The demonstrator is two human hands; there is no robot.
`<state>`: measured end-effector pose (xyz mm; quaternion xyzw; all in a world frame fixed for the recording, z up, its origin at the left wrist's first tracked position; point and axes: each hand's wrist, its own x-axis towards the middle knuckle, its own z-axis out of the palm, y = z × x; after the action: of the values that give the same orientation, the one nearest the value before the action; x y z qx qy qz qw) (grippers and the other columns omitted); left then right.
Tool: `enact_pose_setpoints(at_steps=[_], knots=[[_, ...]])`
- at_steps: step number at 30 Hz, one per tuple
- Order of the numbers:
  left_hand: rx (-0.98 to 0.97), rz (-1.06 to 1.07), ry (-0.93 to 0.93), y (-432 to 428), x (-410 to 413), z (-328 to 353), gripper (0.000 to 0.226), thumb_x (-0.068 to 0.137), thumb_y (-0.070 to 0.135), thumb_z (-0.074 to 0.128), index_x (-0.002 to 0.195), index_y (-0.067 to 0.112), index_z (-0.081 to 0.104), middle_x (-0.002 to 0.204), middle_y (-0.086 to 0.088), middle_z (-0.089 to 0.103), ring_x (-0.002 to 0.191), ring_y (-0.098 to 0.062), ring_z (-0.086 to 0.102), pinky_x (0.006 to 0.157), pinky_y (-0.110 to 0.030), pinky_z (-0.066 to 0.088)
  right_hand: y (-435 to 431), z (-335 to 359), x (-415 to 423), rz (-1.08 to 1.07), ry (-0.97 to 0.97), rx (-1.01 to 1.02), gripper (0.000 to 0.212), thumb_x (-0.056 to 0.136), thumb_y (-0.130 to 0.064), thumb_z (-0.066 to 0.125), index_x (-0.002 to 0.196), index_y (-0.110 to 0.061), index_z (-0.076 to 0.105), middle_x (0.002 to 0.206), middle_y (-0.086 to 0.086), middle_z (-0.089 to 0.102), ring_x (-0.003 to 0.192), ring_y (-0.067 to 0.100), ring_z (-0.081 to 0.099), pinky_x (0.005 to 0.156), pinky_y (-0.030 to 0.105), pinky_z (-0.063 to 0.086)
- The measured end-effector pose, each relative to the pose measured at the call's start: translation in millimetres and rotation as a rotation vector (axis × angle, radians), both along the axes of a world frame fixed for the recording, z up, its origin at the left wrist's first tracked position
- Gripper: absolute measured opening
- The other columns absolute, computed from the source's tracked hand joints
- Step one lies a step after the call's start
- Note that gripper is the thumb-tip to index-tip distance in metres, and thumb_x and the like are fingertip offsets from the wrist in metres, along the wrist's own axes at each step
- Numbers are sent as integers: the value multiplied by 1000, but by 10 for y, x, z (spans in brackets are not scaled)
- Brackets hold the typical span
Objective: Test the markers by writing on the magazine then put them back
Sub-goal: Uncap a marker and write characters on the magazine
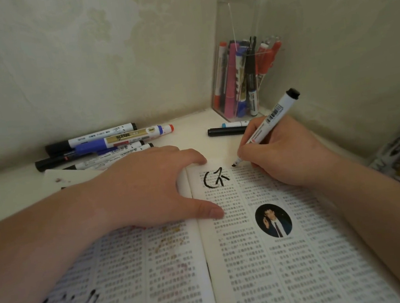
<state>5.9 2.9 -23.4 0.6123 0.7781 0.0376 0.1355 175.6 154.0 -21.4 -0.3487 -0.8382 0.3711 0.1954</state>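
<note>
My single head-worn view looks forward and down, close over the open printed-paper magazine (266, 267) on the pale bench (190, 137), facing the cream wallpapered corner (207, 77).

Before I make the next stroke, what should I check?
1. Right hand grips marker: ok.
2. Marker tip bare, at the page: ok.
3. Left hand presses magazine flat: ok.
4. Ink shows, black mark on page: ok.
5. This marker's cap found: cannot tell.
6. Holder upright in the corner: ok.
</note>
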Motion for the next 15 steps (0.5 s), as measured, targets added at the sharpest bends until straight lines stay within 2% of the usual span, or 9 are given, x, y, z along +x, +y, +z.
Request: enact_pose_setpoints(at_steps=[2,5,7,8,10,12,15], knots=[[3,-3,-2,-1,-10,-8,104,47,105,39,139,58,28,115,31,46,110,0,45,103,-32,43,-14,39,6,26,-27,-2,14,83,-14,71,77,-4,65,51,-5,52,44,3,47,49,23,42],[44,-9,-16,-12,-7,-18,106,47,103,45,141,59,22,124,36,41,111,4,43,102,-27,42,-59,94,57,167,-82,-117,15,80,-9,72,71,0,63,51,1,53,45,12,46,45,23,38],[168,-14,-84,-32,-3,-17,100,56,93,57,142,58,18,112,42,39,98,12,44,89,-17,40,-40,87,90,191,28,-221,21,77,-12,75,72,3,61,50,4,51,46,17,41,44,26,33],[263,-18,-147,-39,-5,-36,90,66,86,61,141,57,20,105,39,44,90,10,48,79,-15,41,-13,79,100,181,135,-289,27,77,-16,75,73,5,58,50,6,47,46,19,35,43,25,29],[424,-30,-320,-45,8,-78,59,88,58,55,139,48,27,98,19,51,81,-5,55,68,-24,45,30,63,107,177,327,-419,32,82,-25,68,75,3,56,53,9,36,48,19,24,41,23,22],[486,-65,-445,-58,34,-105,46,93,31,42,136,43,30,102,16,53,83,-10,59,72,-28,48,32,46,96,185,407,-473,29,86,-29,64,75,-3,56,56,7,31,50,19,21,42,24,19],[493,-117,-491,-61,96,-142,39,104,23,39,135,44,29,108,21,60,105,-8,63,91,-36,50,-21,21,71,207,466,-481,14,82,-18,63,74,-9,56,55,8,36,47,17,26,42,23,21]])
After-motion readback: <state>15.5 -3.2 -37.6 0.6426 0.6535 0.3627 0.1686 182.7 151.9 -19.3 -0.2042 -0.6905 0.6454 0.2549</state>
